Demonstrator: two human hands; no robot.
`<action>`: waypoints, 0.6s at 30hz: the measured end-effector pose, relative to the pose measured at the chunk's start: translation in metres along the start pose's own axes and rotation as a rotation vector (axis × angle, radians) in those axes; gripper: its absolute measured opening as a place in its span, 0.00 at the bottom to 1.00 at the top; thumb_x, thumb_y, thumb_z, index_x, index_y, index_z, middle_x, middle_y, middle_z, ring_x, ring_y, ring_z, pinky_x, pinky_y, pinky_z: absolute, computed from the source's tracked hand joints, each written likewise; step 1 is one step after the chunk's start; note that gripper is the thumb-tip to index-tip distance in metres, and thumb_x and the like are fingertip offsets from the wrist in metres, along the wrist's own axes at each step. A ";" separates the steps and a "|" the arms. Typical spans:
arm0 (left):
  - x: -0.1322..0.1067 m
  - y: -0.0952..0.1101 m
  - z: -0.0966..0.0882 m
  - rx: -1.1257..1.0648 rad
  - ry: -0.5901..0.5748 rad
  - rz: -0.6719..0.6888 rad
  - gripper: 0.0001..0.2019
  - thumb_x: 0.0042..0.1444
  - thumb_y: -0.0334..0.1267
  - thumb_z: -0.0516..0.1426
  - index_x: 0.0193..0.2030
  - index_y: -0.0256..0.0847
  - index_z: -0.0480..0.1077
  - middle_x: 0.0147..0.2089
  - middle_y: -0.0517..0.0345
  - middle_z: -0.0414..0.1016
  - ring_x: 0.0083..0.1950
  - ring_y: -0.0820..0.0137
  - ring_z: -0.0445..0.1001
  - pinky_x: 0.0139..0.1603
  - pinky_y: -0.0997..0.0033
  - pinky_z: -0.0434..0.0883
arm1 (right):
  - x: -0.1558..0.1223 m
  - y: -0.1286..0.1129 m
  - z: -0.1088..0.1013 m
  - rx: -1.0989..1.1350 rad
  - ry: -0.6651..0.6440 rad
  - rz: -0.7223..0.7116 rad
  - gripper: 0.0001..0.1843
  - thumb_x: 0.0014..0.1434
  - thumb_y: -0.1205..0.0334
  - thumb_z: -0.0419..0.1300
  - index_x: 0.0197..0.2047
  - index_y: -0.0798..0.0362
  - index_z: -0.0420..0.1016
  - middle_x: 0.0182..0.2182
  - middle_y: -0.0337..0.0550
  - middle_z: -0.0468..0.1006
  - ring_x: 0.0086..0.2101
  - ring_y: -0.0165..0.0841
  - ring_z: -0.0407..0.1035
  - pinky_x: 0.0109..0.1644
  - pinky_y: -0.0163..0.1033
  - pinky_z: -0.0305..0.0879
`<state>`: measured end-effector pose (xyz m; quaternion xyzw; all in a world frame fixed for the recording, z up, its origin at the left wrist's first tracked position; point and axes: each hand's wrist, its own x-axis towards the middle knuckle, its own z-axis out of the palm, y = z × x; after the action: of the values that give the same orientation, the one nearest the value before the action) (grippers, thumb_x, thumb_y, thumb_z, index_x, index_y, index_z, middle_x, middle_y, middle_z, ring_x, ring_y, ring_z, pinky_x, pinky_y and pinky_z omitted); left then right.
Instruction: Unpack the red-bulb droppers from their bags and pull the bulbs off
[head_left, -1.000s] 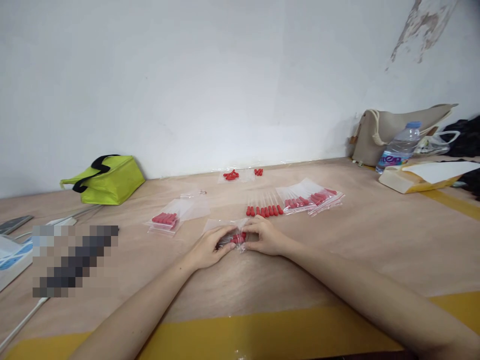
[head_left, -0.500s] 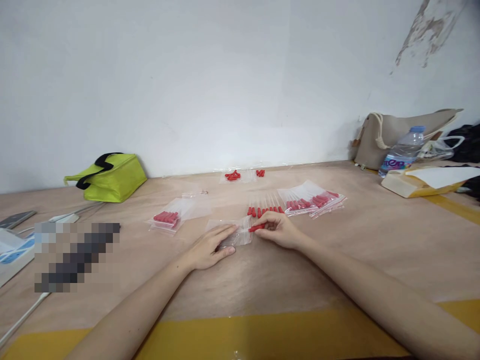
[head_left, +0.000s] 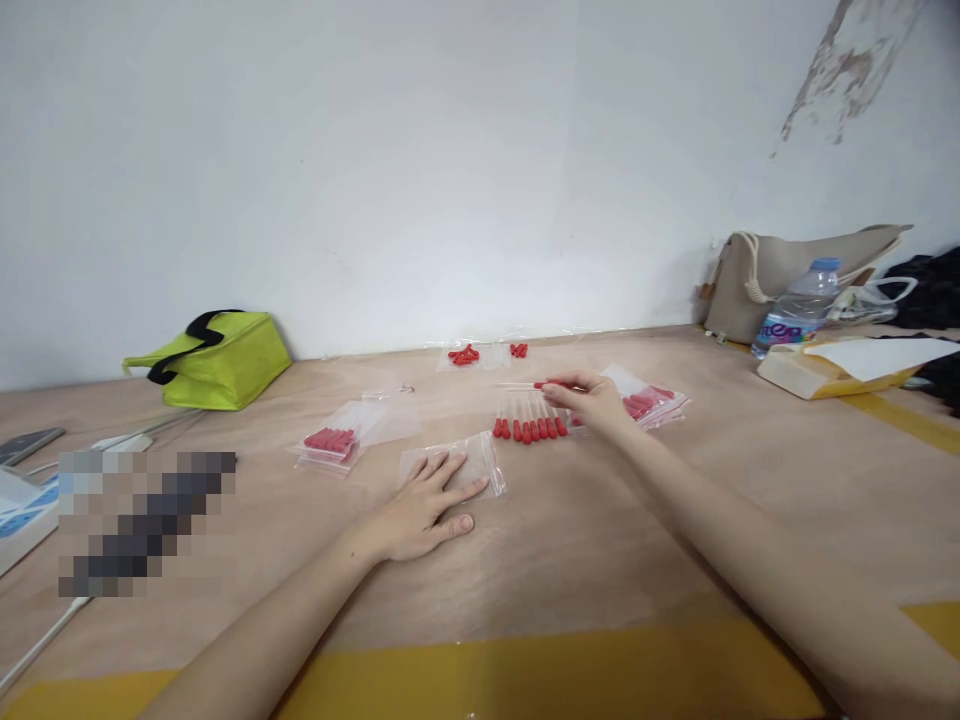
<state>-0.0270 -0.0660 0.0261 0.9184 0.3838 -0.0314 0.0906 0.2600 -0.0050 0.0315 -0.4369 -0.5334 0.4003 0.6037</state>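
Note:
My left hand (head_left: 431, 505) lies flat with fingers spread on a clear zip bag (head_left: 486, 462), whose zip end points right; the fingers hide part of it. With fingertips pinched, my right hand (head_left: 589, 398) holds a dropper (head_left: 541, 385) by its red bulb, the thin clear tube pointing left. The held dropper is over the far ends of a row of several red-bulb droppers (head_left: 526, 432), laid side by side with bulbs toward me. Beyond my right hand, partly hidden by it, are bagged droppers (head_left: 641, 402) in an overlapping pile.
Left of the bag lies another stack of bagged red-bulb pieces (head_left: 330, 440). Loose red bulbs (head_left: 465, 355) lie by the wall. A green bag (head_left: 232, 360), a power strip (head_left: 30, 525), a water bottle (head_left: 795, 310) and an open box (head_left: 817, 370) stand around the sides.
My right hand has moved away from the zip bag's mouth, up and to the right, with the red-bulb dropper. My left hand has spread its fingers and shifted slightly toward me.

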 end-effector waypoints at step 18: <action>-0.001 0.003 0.005 0.243 0.419 -0.413 0.20 0.60 0.47 0.42 0.54 0.48 0.64 0.55 0.50 0.63 0.56 0.56 0.61 0.53 0.54 0.57 | -0.021 0.029 0.092 -1.248 -0.306 -0.493 0.10 0.57 0.59 0.55 0.34 0.55 0.75 0.37 0.47 0.72 0.39 0.34 0.64 0.42 0.36 0.57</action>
<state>-0.0256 -0.0693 0.0216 0.8116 0.5660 0.0949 -0.1091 0.1654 -0.0067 0.0020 -0.5073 -0.8272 -0.0734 0.2303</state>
